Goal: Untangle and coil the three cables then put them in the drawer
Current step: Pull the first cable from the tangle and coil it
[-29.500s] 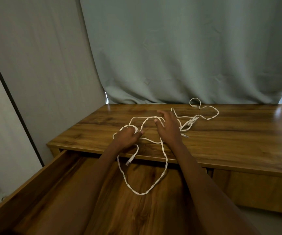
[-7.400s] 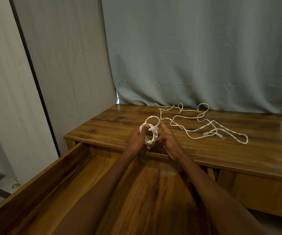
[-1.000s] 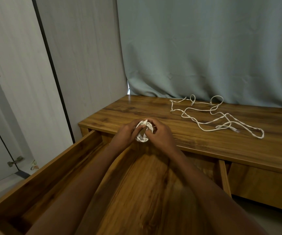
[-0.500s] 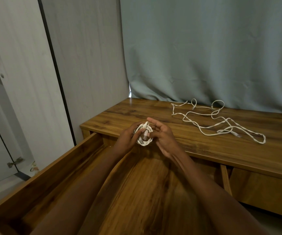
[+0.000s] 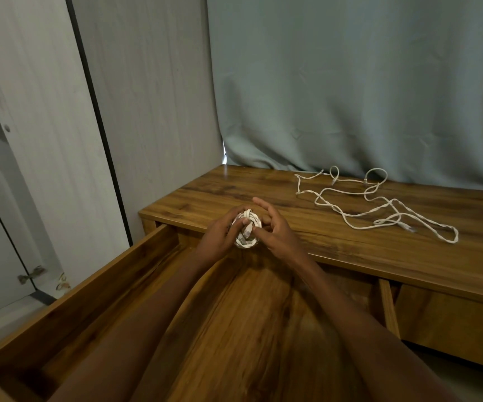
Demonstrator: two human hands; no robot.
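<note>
A white cable wound into a small tight coil (image 5: 249,227) is held over the desk's front edge, above the back of the open drawer (image 5: 95,288). My left hand (image 5: 220,236) grips the coil from the left with curled fingers. My right hand (image 5: 275,230) pinches the coil's plug end between thumb and forefinger, the other fingers spread above it. A loose tangle of white cables (image 5: 376,204) lies on the wooden desk top (image 5: 408,250) to the right, near the curtain.
The drawer's wooden floor (image 5: 234,338) stretches toward me under both forearms. A grey-green curtain (image 5: 350,82) hangs behind the desk. A pale panelled wall and cupboard door (image 5: 17,169) stand to the left.
The coil has stayed between both hands near the desk edge. My right fingers have shifted from spread beside the coil to pinching its plug end.
</note>
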